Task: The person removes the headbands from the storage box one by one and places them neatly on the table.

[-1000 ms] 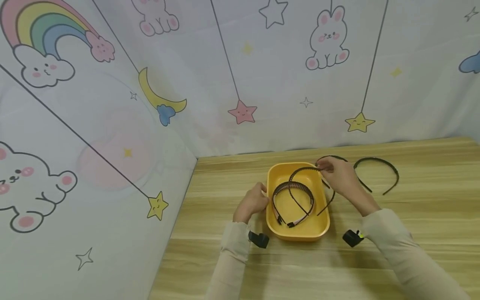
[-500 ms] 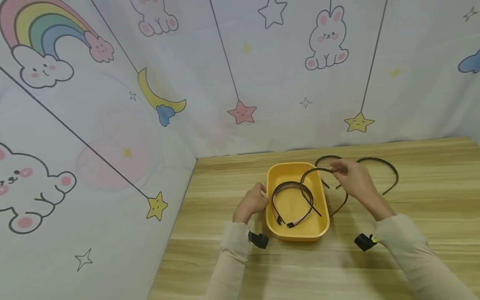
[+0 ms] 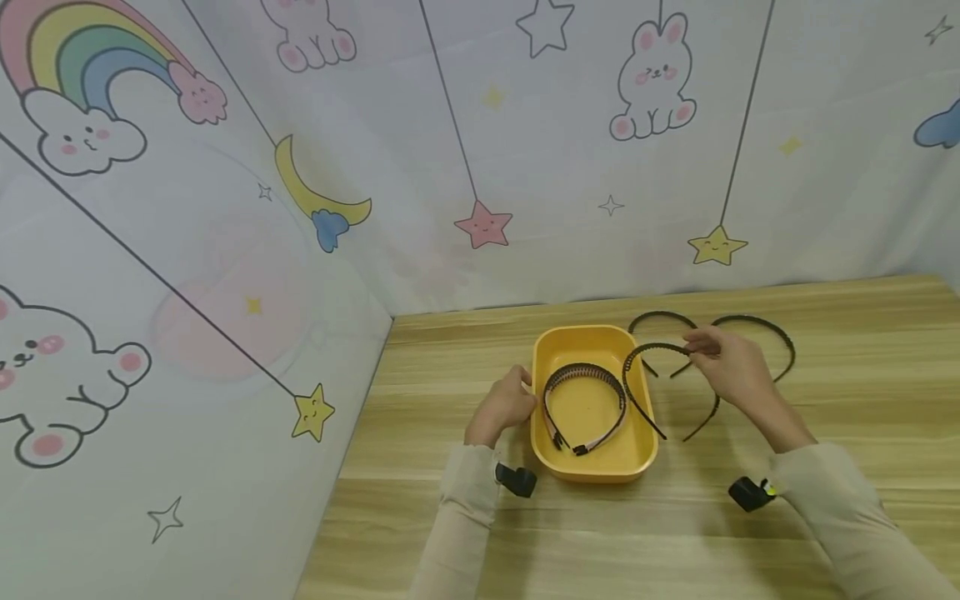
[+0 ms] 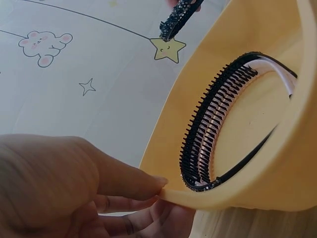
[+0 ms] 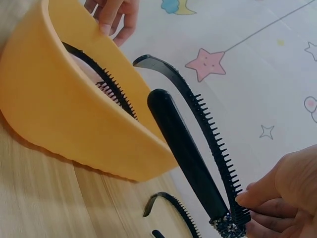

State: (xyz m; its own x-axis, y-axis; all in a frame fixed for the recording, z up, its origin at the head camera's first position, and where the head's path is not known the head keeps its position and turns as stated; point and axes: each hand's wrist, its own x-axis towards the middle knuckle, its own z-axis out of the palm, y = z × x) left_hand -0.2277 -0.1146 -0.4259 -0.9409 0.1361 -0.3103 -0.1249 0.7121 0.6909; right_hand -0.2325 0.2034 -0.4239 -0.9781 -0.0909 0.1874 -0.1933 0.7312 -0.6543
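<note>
A black toothed headband (image 3: 627, 379) hangs from my right hand (image 3: 731, 367), whose thumb and fingers pinch its top, held over the right rim of a yellow plastic tub (image 3: 592, 477). In the right wrist view this headband (image 5: 183, 148) has comb teeth inside and glittery stones outside. My left hand (image 3: 504, 407) pinches the left rim of the tub; in the left wrist view its thumb lies on the rim and fingers are beneath. Inside the tub sit nested headbands (image 4: 208, 119), black and pale pink, with teeth; their exact number is unclear.
Two more black headbands lie on the wooden table (image 3: 420, 383) behind and right of the tub: one nearer (image 3: 660, 314), one farther right (image 3: 783, 342). A printed cloth (image 3: 540, 267) closes off the back and left. Small black cameras (image 3: 517, 480) sit at both wrists.
My right hand has moved right, carrying the black headband from above the tub's middle to its right rim. The left hand and the tub stay in place.
</note>
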